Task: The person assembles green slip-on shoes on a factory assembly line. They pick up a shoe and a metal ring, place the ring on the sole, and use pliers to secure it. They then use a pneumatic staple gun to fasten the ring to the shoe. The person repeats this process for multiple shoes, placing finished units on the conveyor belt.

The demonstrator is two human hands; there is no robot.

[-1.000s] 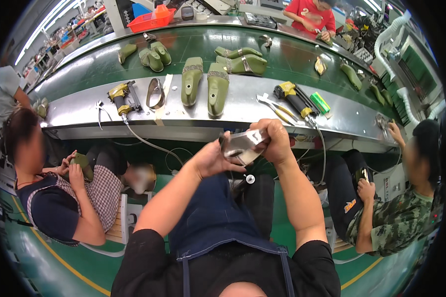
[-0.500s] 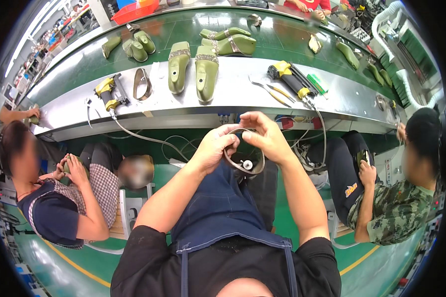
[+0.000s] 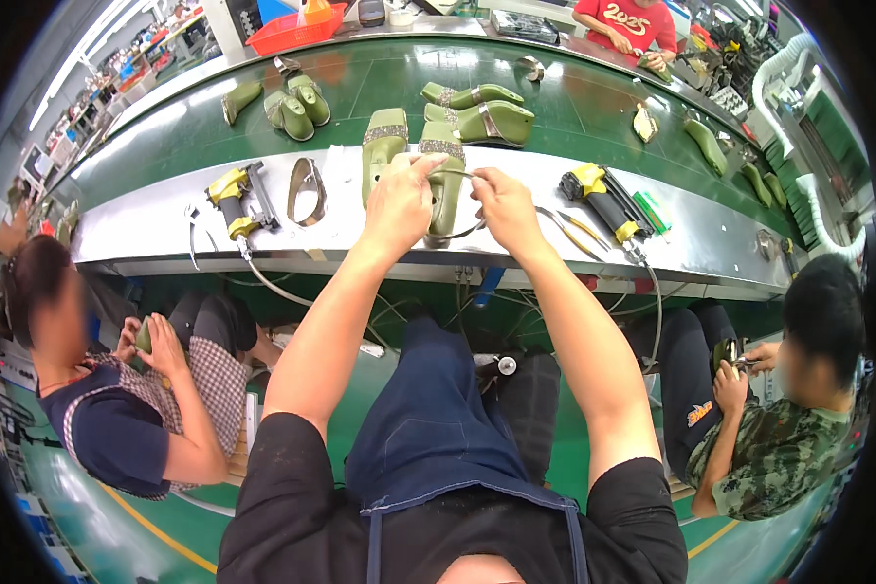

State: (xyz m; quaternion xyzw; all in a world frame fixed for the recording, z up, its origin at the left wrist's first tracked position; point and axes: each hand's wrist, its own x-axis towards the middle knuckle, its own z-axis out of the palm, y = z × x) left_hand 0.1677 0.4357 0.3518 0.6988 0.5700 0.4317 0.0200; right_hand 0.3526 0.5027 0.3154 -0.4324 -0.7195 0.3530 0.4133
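Both my hands are over the near edge of the metal ledge, holding a thin metallic-looking strap loop between them. My left hand pinches the loop's left side, and my right hand pinches the right side with bent fingers. Behind the loop stand two green shoe lasts, the left last and the right last, each with a glittery band across it. My left hand partly covers the left last. Whether the loop touches the right last, I cannot tell.
Yellow-black air staplers lie at left and right. Yellow-handled pliers and another strap loop rest on the ledge. More banded lasts sit on the green belt. Co-workers sit on both sides, handling lasts.
My hands have moved up and away from my lap with the strap loop, reaching the lasts on the ledge. The view has shifted slightly. The co-worker at right now has both hands at the last.
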